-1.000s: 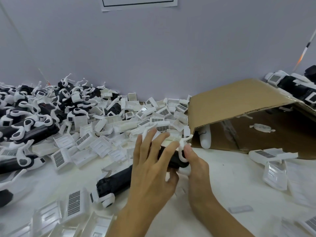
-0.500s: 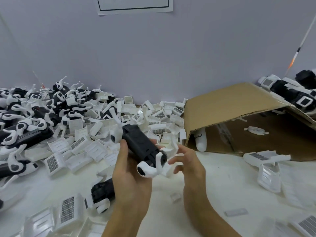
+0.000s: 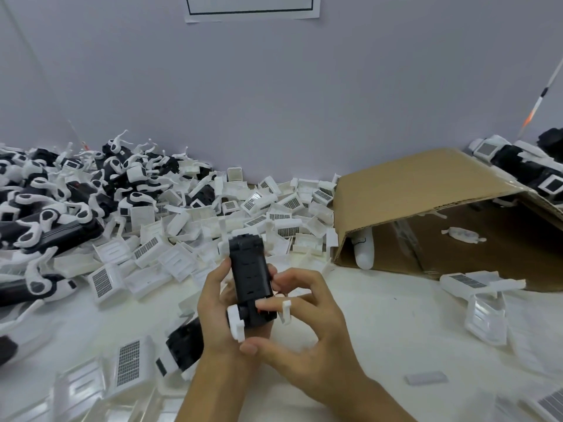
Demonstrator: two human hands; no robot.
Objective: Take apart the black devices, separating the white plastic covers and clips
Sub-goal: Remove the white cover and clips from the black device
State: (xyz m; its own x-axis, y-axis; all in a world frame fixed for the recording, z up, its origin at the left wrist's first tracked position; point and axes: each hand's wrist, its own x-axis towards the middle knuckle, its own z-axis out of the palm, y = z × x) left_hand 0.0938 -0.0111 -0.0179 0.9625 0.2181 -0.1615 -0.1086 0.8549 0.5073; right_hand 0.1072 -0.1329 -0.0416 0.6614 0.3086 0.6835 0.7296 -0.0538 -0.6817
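A black device (image 3: 251, 275) stands nearly upright in front of me above the white table. My left hand (image 3: 217, 312) grips its left side and back. My right hand (image 3: 307, 327) holds its lower right side, fingers curled against it and thumb under its bottom end. A white clip (image 3: 236, 325) sticks out at the device's lower left, and another white clip (image 3: 285, 312) sits at my right fingers. A second black device (image 3: 184, 344) lies on the table, partly hidden behind my left wrist.
A heap of white covers (image 3: 189, 236) fills the middle left of the table. Black devices with white clips (image 3: 51, 208) are piled at far left. An open cardboard box (image 3: 426, 208) lies on its side at right, white parts around it. More devices (image 3: 518, 169) sit behind it.
The device went from lying under my hands to being lifted, then turned upright with its flat black face toward me. My right hand moved onto its lower end.
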